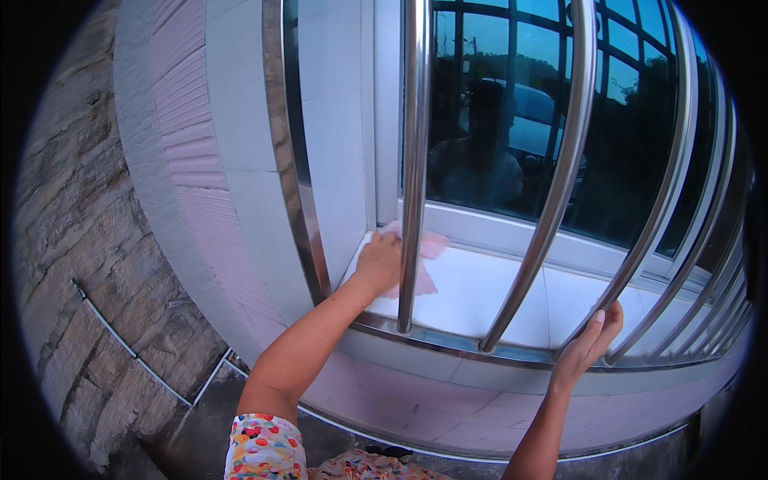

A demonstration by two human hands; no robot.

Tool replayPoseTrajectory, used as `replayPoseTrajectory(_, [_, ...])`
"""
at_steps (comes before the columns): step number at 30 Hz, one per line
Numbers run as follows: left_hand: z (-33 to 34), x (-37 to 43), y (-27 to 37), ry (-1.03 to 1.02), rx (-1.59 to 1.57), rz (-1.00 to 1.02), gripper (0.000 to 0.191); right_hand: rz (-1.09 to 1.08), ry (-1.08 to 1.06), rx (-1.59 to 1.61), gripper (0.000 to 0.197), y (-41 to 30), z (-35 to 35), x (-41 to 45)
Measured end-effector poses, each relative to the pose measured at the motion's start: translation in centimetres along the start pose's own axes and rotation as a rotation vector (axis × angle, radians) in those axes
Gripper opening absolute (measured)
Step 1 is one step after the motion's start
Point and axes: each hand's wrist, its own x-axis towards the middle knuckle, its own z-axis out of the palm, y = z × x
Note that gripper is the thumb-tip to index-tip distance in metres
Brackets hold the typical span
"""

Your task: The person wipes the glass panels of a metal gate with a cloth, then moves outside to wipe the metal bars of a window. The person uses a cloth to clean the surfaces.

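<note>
My left hand (381, 261) reaches between the metal bars and presses a pink cloth (427, 282) onto the white tiled window sill (480, 294). The cloth lies partly bunched under my fingers near the sill's inner left corner, and part of it passes behind a steel bar (414, 168). Farther right, my right hand (591, 342) wraps around another steel bar (630, 273) close to its lower end. Behind the bars stands the dark window pane (480, 132), which reflects a person, a vehicle and trees.
A horizontal steel rail (444, 342) joins the bars at the bottom, above a pink tiled wall (420, 396). The white window frame (510, 231) borders the sill's back. At left rises a rough stone wall (90, 210); a thin white pipe (138, 360) runs along it.
</note>
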Motion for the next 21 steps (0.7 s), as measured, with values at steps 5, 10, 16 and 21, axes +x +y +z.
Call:
replayPoseTrajectory(5, [-2.1,-3.4,1.9,0.155,0.316,-0.331,0.031,0.17,-0.109,0.093,0.029,1.0,0.2,0.1])
replayPoseTrajectory(10, [-3.2,-9.0,4.2,0.29,0.21,-0.233,0.014,0.125,-0.073,0.141,0.031,0.8,0.6,0.1])
replayPoseTrajectory(16, [-6.1,-16.2,7.5,0.056,0.246,-0.27,0.017,0.13,-0.074,0.143,0.03,0.9,0.5,0.2])
replayPoseTrajectory(21, [-8.2,-21.4,5.4,-0.212,0.248,-0.544,0.015,0.131,-0.096,0.226,0.028,1.2,0.4,0.2])
